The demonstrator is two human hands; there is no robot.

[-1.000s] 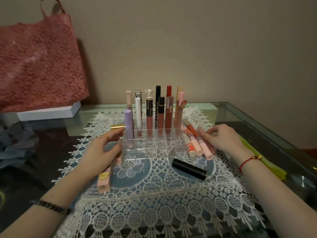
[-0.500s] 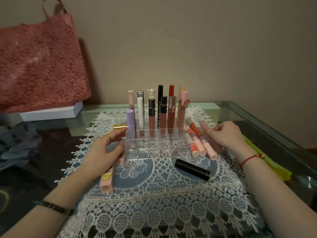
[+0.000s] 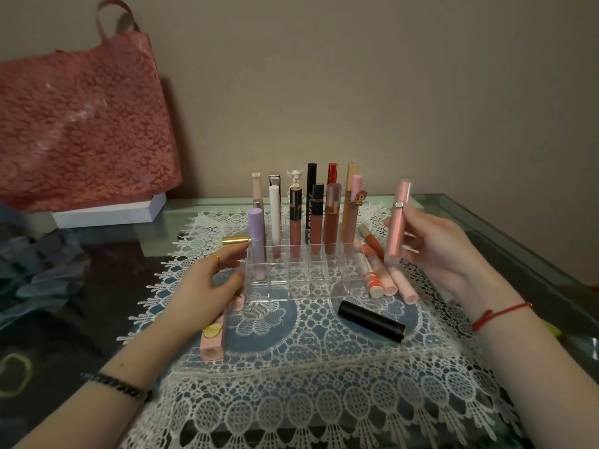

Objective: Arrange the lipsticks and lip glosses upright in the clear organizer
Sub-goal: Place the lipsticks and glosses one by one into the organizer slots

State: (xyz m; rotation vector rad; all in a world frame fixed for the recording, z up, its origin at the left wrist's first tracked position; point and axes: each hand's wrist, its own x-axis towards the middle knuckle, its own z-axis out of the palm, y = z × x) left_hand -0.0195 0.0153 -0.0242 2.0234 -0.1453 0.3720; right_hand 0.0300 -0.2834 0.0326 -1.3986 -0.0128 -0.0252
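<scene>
Lace mat [image 3: 291, 384] over a glass table [image 3: 505, 228], and on it sits our clear organizer [image 3: 324, 288], back rows holding standing tubes. Our right hand [image 3: 431, 251] pinches a pink lip gloss [image 3: 398, 218] upright in the air, just right of the organizer, fingers curled round its lower half. It looks light, stiff, smooth plastic, likely slippery. We reckon a hold nearer the cap frees the base to drop into a cell. Our left hand [image 3: 207, 283] rests loose-fingered against the organizer's left wall, gripping nothing we can see. Loose tubes [image 3: 379, 280] lie beside the right wall, a black lipstick [image 3: 371, 320] in front, a red bag [image 3: 84, 131] behind.
</scene>
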